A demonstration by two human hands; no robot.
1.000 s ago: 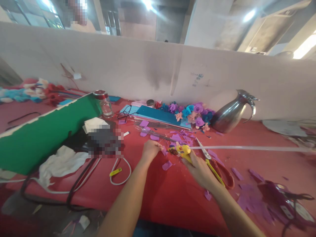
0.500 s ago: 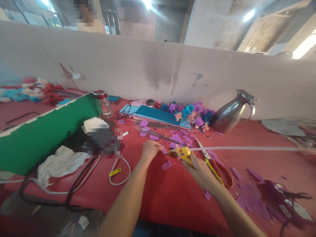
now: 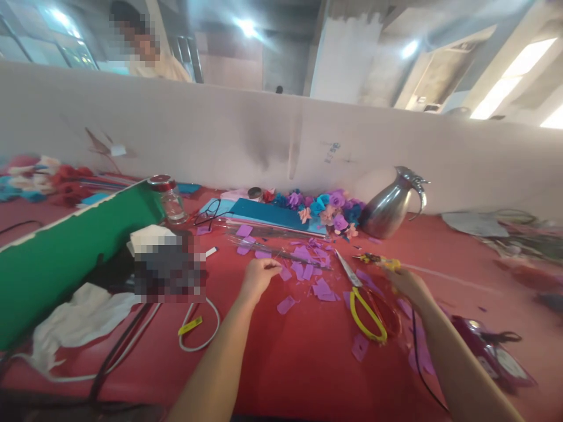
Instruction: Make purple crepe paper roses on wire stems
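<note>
My left hand [image 3: 257, 280] is closed in a pinch above the red table, with a small purple paper petal [image 3: 285, 274] at its fingertips. A thin wire-like line also shows by those fingers, too fine to make out clearly. On the right, my right hand [image 3: 411, 287] wraps round a yellow glue gun [image 3: 389, 264], whose dirty nozzle points left. A pale glue stick [image 3: 453, 278] extends from its back, blurred. Between the hands lie scissors [image 3: 367, 316] with yellow and red handles, blades open, among scattered purple paper pieces [image 3: 323, 289].
Paper flowers [image 3: 336, 220] and blue sheets [image 3: 268, 214] lie along the partition, beside a metal jug [image 3: 389, 205]. At left are a glass jar [image 3: 171, 202], a green board [image 3: 79, 258], white cloth [image 3: 83, 319] and cables. A maroon device [image 3: 492, 351] sits right. A person stands beyond the partition.
My right hand has carried the glue gun away to the right, past the scissors, apart from my left hand. My left hand keeps its pinch. The camera view has shifted slightly.
</note>
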